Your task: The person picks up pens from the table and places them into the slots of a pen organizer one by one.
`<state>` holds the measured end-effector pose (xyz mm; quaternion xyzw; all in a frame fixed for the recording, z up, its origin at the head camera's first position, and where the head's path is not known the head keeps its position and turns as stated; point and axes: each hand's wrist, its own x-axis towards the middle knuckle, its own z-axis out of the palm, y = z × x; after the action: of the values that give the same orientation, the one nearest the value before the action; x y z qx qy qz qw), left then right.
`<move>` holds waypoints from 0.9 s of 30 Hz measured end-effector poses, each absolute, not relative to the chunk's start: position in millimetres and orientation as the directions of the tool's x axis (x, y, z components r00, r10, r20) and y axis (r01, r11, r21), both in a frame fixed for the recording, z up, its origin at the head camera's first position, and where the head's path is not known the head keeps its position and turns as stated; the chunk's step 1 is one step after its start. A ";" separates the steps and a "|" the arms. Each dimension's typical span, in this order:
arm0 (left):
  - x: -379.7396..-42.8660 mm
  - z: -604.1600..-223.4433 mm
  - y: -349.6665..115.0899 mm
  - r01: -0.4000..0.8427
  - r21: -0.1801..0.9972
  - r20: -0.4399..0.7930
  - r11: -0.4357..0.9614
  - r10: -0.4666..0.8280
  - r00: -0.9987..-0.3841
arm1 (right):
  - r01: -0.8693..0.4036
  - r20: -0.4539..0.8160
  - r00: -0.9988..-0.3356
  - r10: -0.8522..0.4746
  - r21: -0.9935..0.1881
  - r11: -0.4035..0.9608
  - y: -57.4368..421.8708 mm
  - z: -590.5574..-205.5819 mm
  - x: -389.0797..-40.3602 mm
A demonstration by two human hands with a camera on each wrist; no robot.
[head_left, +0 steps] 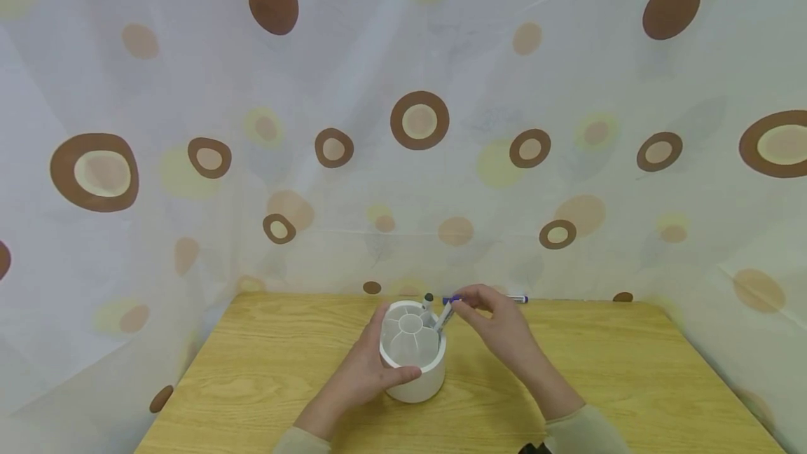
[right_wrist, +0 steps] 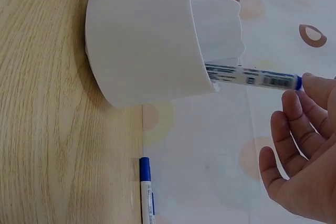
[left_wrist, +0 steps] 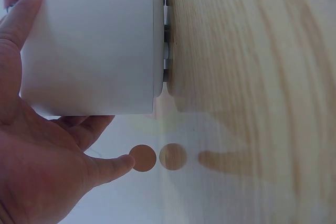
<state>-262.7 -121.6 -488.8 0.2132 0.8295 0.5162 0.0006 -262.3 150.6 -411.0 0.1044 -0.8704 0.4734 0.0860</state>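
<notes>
My left hand (head_left: 368, 366) grips a white round pen holder (head_left: 416, 387) by its side, with the thumb at the front of its rim. Clear dividers split the holder's inside into several compartments around a central ring. Between thumb and forefinger, my right hand (right_wrist: 310, 145) pinches the blue end of a white marker (right_wrist: 252, 76). That marker leans with its lower part inside a compartment on the holder's right side; its lower tip is hidden. A second marker with a dark cap (head_left: 429, 297) stands in the holder at the back.
Another white marker with a blue cap (right_wrist: 145, 169) lies on the wooden table (head_left: 252, 370) near its back edge, behind my right hand. A pale curtain with brown and beige spots (head_left: 419, 181) hangs behind the table and along both sides.
</notes>
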 end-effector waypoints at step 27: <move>-261.8 -488.4 -121.3 0.331 0.847 0.197 0.417 0.332 -0.923 | -0.252 0.257 -0.963 -0.079 -0.755 0.605 194.3 -440.4 -295.3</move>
<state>-261.8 -121.3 -488.4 0.1967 0.8418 0.5027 0.0005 -295.3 194.3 -440.4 0.0929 -0.8904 0.4344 0.0990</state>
